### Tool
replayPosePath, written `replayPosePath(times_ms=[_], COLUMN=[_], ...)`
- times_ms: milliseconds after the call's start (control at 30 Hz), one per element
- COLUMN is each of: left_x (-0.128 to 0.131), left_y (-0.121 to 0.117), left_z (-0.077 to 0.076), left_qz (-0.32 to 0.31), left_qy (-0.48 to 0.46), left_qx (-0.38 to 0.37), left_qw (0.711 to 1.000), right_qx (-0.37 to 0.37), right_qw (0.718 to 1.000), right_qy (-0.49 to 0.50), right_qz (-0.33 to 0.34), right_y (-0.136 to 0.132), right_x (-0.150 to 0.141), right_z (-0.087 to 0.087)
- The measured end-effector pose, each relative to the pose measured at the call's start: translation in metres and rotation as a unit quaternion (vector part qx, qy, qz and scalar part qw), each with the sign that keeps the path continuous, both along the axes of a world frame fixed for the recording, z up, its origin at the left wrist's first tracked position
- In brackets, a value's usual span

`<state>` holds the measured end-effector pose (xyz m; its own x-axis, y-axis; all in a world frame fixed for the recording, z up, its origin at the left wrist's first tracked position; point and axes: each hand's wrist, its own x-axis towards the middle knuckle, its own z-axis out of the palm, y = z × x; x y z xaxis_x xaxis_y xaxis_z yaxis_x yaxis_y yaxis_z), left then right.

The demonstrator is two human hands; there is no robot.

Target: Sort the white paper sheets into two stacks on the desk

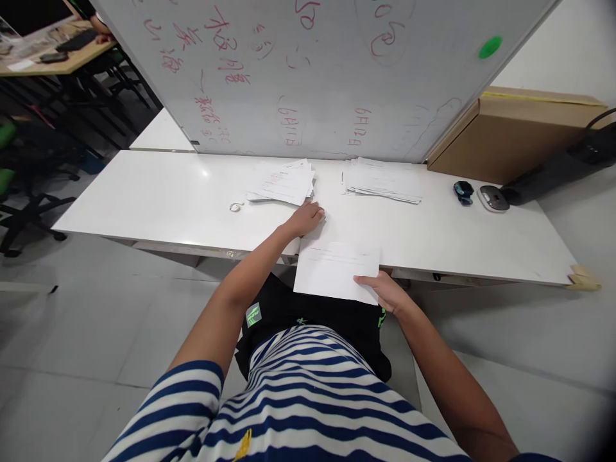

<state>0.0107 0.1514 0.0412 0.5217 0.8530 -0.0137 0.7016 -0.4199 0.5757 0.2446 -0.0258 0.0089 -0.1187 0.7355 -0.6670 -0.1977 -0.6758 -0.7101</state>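
Note:
A white paper sheet (332, 266) with faint printed lines lies partly over the front edge of the desk. My right hand (387, 292) is closed on its lower right corner, thumb on top and fingers beneath. Just beyond the sheet, my left hand (307, 219) rests at the near right corner of a loose paper stack (282, 181). Its fingers are loosely bent, with nothing visible in them; their undersides are hidden. Farther right, a second paper stack (382, 179) sits against the whiteboard, its edges slightly uneven.
The white desk (192, 199) runs across the view beneath an upright whiteboard (332, 83) with red writing. A small round object with a strap (235, 207) lies left. A dark watch (463, 190), a computer mouse (493, 199) and a cardboard box (510, 138) stand right.

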Motion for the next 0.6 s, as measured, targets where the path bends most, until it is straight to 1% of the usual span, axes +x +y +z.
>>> replayPosePath(times_ms=[33,67,167,233,300,433,500,600], left_x=[0.001,0.002,0.008,0.01,0.012,0.014,0.015,0.017], left_y=[0.0,-0.002,-0.005,-0.006,-0.004,0.0,-0.001,-0.004], left_z=[-0.003,-0.007,-0.017,-0.022,-0.022,-0.015,-0.012,-0.013], left_qz=[0.01,0.034,0.142,0.181,0.189,0.157,0.144,0.14], left_qy=[-0.01,-0.022,-0.093,-0.13,-0.134,-0.103,-0.09,-0.079], left_qx=[-0.014,-0.032,-0.079,-0.082,-0.055,0.005,0.013,0.013], left_qw=[1.0,0.999,0.982,0.971,0.971,0.982,0.985,0.987], right_qx=[-0.002,-0.004,-0.002,0.004,0.011,0.003,-0.002,-0.008], right_qw=[1.0,1.0,1.0,1.0,0.999,0.998,0.997,0.998], right_qy=[0.0,-0.002,-0.018,-0.027,-0.035,-0.057,-0.05,-0.033], right_qz=[0.0,0.0,-0.003,-0.004,-0.003,0.041,0.059,0.059], right_y=[0.0,0.0,0.002,0.006,0.012,0.027,0.031,0.03], right_x=[0.0,0.0,0.001,0.003,0.006,0.015,0.019,0.022], right_z=[0.0,0.001,0.005,0.009,0.015,0.023,0.024,0.02])
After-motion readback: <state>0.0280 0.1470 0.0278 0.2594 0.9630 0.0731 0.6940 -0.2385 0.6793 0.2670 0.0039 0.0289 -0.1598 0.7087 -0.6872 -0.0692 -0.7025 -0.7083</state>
